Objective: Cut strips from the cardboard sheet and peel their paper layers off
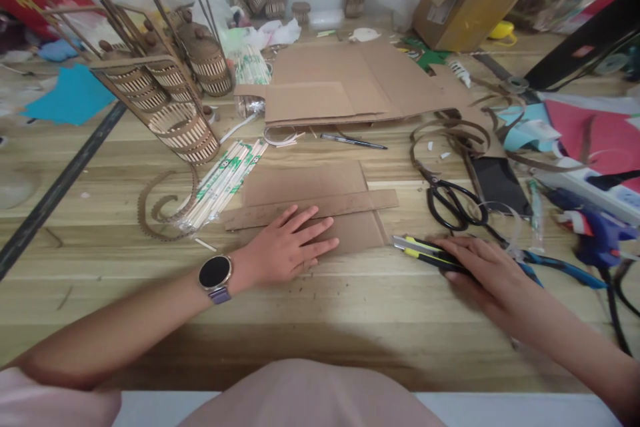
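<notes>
Head view: the person's left hand [290, 247] lies palm down with fingers spread over a small cardboard piece [305, 180] on the wooden worktop [310, 327]; its grip is released, the hand resting flat and clasping nothing; a flat cardboard strip [357, 204] lies across the cardboard piece, running out past its left and right edges, with the fingers over part of it; a watch [215, 271] sits on the left wrist.

The right hand [483, 267] is to the right of the cardboard piece, its grip grasping a black and yellow utility knife [427, 254]; the blade is out, its tip just beside the near right corner of the cardboard piece.

Beyond the cardboard piece lie a pen [354, 141] and, farther back, larger cardboard sheets [320, 70]; left of it are wrapped chopsticks [223, 180], then a curled corrugated strip [141, 203], with a standing frame of slatted cups [185, 133] behind them; right of the cardboard piece lie scissors [434, 180] with black handles, blue-handled pliers [570, 269] and, farther off, a blue glue gun [597, 233].
</notes>
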Demonstrator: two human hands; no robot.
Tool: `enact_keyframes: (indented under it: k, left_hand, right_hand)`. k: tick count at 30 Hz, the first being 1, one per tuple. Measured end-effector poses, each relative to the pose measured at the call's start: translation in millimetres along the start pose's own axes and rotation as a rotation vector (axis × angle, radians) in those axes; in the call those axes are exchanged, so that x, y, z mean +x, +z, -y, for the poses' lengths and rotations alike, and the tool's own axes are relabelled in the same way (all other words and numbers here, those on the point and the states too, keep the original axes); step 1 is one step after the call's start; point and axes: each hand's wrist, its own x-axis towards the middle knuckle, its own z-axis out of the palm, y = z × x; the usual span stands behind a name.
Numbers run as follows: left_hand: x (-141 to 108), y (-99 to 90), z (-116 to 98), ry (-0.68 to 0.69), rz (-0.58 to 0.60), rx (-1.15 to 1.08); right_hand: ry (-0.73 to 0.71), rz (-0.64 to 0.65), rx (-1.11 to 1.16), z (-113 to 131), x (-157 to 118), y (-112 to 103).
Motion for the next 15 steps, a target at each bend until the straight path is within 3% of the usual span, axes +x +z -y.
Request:
enact_keyframes:
  k: [4, 9, 15]
  left_hand:
    - [9.5, -5.9, 4.7, -0.024, 0.022, -0.020]
    - [20.9, -15.3, 27.9, 0.097, 0.118, -0.089]
    - [25.3, -9.2, 35.0, 0.104, 0.118, -0.105]
  right_hand:
    - [-0.002, -0.010, -0.015, 3.5, 4.0, -1.6]
    - [-0.031, -0.028, -0.039, 5.2, 4.2, 4.2]
    - [-0.006, -0.120, -0.134, 12.2, 2.8, 17.5]
